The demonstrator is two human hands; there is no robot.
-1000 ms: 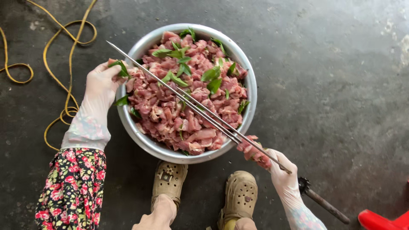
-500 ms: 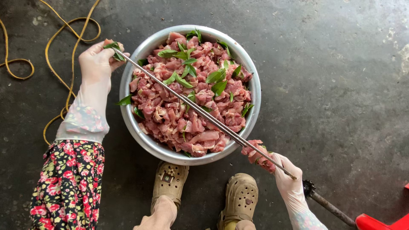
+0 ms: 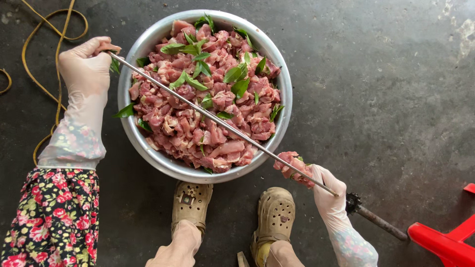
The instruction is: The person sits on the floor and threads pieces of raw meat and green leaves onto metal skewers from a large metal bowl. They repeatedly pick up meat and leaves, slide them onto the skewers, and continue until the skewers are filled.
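Observation:
A long metal skewer (image 3: 217, 121) runs diagonally over a round metal basin (image 3: 148, 146) heaped with raw meat pieces (image 3: 208, 99) and green leaves (image 3: 188, 81). My left hand (image 3: 86, 62), in a thin white glove, pinches the skewer's pointed end together with a small piece of meat beside the basin's upper left rim. My right hand (image 3: 324, 185), also gloved, grips the skewer near its dark handle (image 3: 376, 222) and holds threaded meat chunks (image 3: 294, 168) against it, just outside the basin's lower right rim.
The basin sits on a dark concrete floor (image 3: 386, 99). A yellow cord (image 3: 49, 29) loops at the upper left. My two feet in tan clogs (image 3: 190, 202) are just below the basin. A red plastic object (image 3: 445, 237) lies at the lower right.
My left hand has slid up the left side of the basin to the skewer's tip and closed on it. The camera has moved closer. My right hand keeps its grip by the handle.

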